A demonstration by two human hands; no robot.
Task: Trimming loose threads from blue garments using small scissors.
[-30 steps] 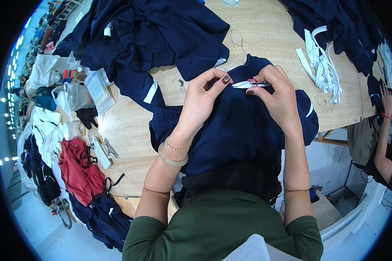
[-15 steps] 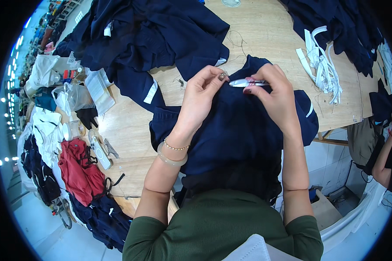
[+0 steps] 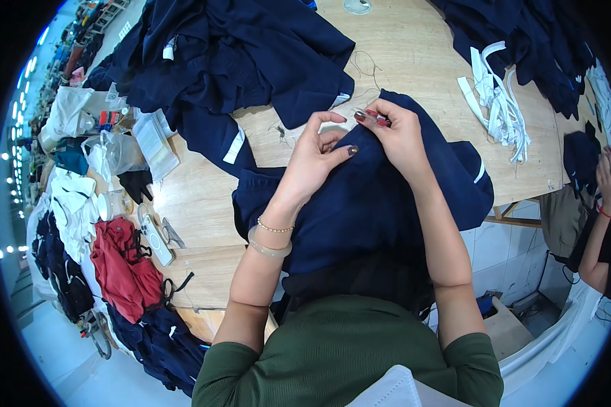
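Observation:
A navy blue garment lies across my lap and over the table's near edge. My left hand rests at its upper part with thumb and index finger apart and nothing visible between them. Just to its right, my right hand is closed, its fingertips pinched together over the garment's upper edge. Small thread snips with red on them are tucked in that hand, mostly hidden by the fingers. Whether the fingertips also hold a thread is too small to tell.
Navy garments are heaped at the far left, with more navy cloth far right. White strips and loose threads lie on the wooden table. A phone and red cloth lie left. Another person's hand is at right.
The snips' silver blades pointed left before; now they are mostly hidden in my right hand, which has moved left and pinches. My left hand's thumb and index finger have come apart from a pinch.

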